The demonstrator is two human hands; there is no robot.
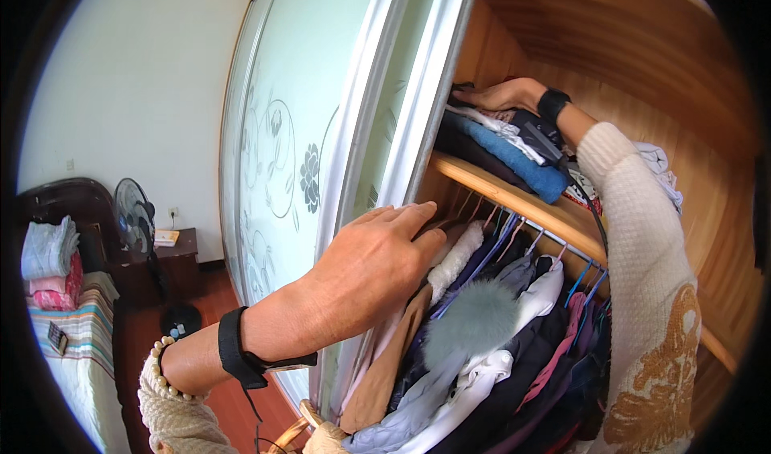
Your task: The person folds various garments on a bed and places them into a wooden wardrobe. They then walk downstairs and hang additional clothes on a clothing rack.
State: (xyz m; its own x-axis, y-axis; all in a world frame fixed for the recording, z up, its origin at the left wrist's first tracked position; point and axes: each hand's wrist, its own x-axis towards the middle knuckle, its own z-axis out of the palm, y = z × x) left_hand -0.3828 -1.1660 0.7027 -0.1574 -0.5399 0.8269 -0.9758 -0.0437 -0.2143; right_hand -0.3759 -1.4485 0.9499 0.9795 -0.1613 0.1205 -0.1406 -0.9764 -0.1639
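My left hand (382, 252) is raised at the edge of the frosted sliding door (415, 87), fingers stretched forward and nothing visible in its grasp. Whether it touches the door frame I cannot tell. Inside the wardrobe, my right hand (506, 94) lies over a pile of folded clothes (506, 144) on the wooden shelf (518, 201). Its fingertips reach dark cloth at the back left, where their grip is hard to make out. A rolled blue garment (512, 159) sits at the pile's front. Below the shelf hang several garments (530, 333), among them a grey-green fluffy piece (473, 321).
White folded cloth (656, 159) lies farther right on the shelf. At left, a bed (78, 357) carries folded bedding (51, 255) and a small dark object (58, 338). A standing fan (134, 213) is beside a nightstand (181, 252). Curved wooden pieces (295, 433) show at the bottom.
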